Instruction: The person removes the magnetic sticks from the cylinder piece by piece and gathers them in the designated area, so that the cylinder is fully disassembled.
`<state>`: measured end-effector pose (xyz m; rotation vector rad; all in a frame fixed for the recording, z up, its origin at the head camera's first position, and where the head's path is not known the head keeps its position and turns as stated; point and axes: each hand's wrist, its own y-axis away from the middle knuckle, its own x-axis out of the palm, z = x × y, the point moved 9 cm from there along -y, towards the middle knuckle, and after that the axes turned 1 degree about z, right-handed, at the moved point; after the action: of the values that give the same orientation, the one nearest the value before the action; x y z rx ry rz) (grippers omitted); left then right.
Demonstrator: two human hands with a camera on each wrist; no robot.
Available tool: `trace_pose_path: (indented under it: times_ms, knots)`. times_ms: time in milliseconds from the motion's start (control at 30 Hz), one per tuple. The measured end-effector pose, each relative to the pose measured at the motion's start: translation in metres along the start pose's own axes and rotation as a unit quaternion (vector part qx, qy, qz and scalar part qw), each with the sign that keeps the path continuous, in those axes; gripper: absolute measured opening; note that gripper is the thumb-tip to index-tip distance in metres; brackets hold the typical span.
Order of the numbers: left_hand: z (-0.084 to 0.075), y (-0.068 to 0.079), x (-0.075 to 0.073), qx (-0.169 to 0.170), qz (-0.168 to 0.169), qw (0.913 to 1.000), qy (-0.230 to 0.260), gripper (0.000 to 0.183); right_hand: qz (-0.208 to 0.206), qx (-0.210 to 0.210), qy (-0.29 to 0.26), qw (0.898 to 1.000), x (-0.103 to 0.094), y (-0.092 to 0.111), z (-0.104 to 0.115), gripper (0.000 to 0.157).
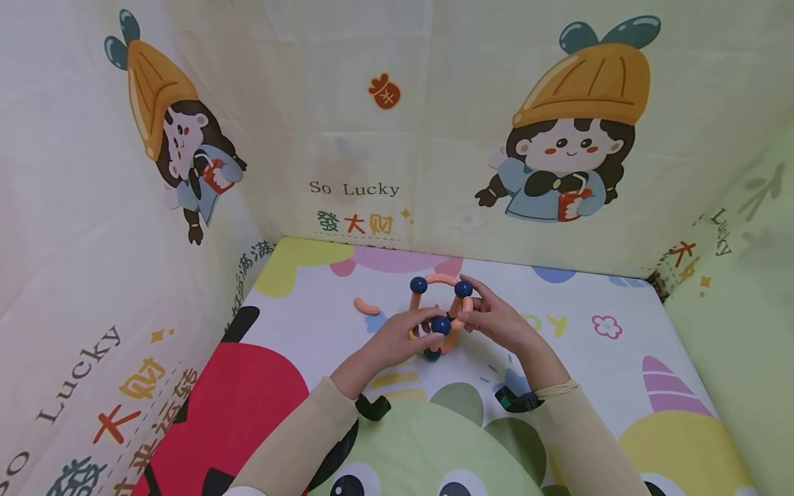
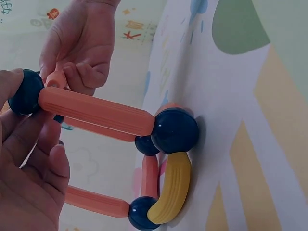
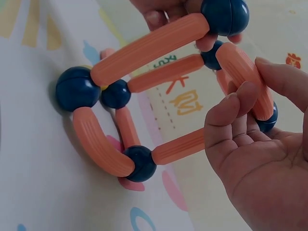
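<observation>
A box-like frame of navy balls and orange magnetic sticks stands on the printed cloth between the hands. My left hand (image 1: 397, 337) holds its near upper navy ball (image 2: 26, 91) between thumb and fingers. With thumb and fingertips, my right hand (image 1: 496, 317) pinches a curved orange stick (image 3: 248, 79) along the top, which spans two upper balls. A straight orange stick (image 2: 98, 109) runs from the held ball down to a lower navy ball (image 2: 175, 131). One curved yellow stick (image 2: 173, 187) joins two lower balls at the base.
A loose curved orange stick (image 1: 367, 306) lies on the cloth left of the frame. The cloth (image 1: 583, 372) carries cartoon prints. Pale printed curtains (image 1: 446, 158) enclose the back and both sides.
</observation>
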<state>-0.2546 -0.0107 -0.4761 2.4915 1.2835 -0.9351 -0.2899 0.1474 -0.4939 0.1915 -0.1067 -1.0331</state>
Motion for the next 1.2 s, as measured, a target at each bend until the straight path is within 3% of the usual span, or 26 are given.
trace_pose_path:
  times_ms: [300, 467, 700, 967, 1200]
  knots:
    - [0.002, 0.000, 0.005, -0.025, 0.005, 0.9970, 0.073, 0.049, 0.000, -0.001, -0.007, 1.000, 0.000, 0.000, 0.000, 0.076]
    - [0.004, 0.002, 0.006, -0.039, 0.004, 0.9956, 0.085, 0.049, -0.003, 0.004, -0.008, 1.000, 0.000, 0.001, -0.002, 0.078]
    - [0.004, 0.001, 0.008, -0.034, 0.003, 0.9955, 0.089, 0.048, 0.001, -0.002, -0.007, 1.000, 0.001, 0.000, -0.002, 0.077]
    - [0.006, 0.001, 0.007, -0.051, 0.007, 0.9933, 0.103, 0.034, -0.004, 0.003, 0.006, 1.000, -0.001, 0.000, -0.003, 0.075]
    - [0.009, 0.005, -0.002, -0.040, -0.027, 0.9919, 0.117, 0.042, -0.003, 0.002, 0.006, 1.000, -0.001, 0.000, -0.002, 0.076]
